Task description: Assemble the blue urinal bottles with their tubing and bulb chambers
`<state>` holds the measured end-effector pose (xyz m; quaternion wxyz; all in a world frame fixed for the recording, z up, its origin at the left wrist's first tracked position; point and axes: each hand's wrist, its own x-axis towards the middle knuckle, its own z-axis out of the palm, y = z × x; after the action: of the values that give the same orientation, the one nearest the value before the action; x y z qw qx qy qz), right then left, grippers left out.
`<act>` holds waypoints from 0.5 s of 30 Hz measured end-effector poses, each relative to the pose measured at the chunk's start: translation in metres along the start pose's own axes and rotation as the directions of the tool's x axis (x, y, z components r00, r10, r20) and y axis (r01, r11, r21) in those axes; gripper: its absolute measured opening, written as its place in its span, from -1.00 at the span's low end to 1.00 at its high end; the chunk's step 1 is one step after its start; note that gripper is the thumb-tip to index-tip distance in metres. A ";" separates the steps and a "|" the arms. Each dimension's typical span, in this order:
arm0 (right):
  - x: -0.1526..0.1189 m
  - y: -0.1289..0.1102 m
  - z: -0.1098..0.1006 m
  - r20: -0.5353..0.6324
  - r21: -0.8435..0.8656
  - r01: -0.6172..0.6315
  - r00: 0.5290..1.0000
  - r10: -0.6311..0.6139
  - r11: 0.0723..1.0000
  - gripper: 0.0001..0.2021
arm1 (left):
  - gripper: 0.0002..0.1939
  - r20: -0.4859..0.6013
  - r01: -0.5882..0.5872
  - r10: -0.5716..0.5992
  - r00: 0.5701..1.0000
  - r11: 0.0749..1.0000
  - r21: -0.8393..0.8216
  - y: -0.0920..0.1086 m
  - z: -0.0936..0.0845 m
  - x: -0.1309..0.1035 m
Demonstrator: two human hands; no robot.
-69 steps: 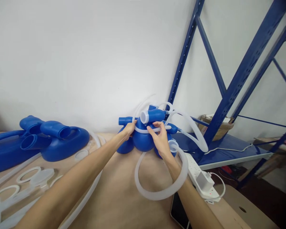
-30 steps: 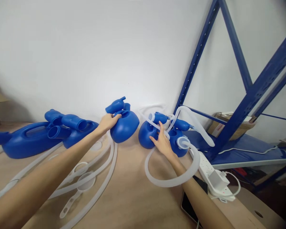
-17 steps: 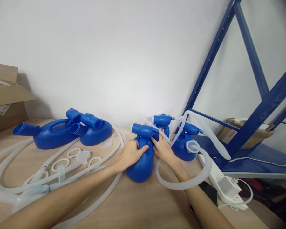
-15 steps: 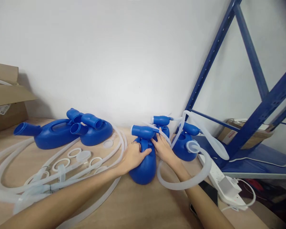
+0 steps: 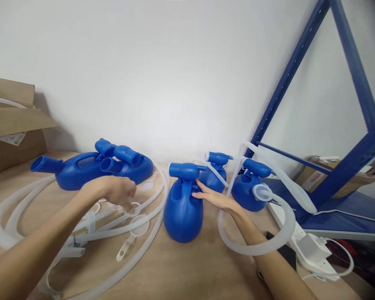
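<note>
Mid-table, near jug (image 5: 183, 218) stands upright, blue nozzle (image 5: 183, 171) lying across its top. Right hand (image 5: 217, 198) touches the upper right side of near jug, thumb and a finger spread a bit apart, not wrapped round it; other fingers partly hidden. Left hand (image 5: 120, 192) is well apart from near jug, over the white tubes (image 5: 150, 216) and clear parts; fingers curled, blurred, can't tell if they pinch anything. Behind and right of near jug: back jug (image 5: 210, 180), then right jug (image 5: 245, 192), with looped tube (image 5: 253, 250) in front. Two left jugs (image 5: 81, 174) sit side by side near the wall (image 5: 143, 75). Carton (image 5: 18, 148) far left; power strip (image 5: 303, 237) and phone (image 5: 289, 255) on the right, blue shelf (image 5: 346, 214) beyond.
</note>
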<state>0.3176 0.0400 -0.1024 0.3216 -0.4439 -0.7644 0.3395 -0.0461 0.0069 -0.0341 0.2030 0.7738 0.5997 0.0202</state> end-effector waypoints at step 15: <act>0.003 -0.018 0.021 0.065 -0.051 -0.029 0.997 0.033 0.998 -0.11 | -0.62 -0.049 -0.097 0.098 0.994 0.995 0.020 -0.078 0.000 -0.024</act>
<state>0.2914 0.0312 -0.0995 0.2798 -0.4522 -0.7758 0.3396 -0.1244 0.0000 -0.0549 0.1799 0.8031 0.5663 0.0442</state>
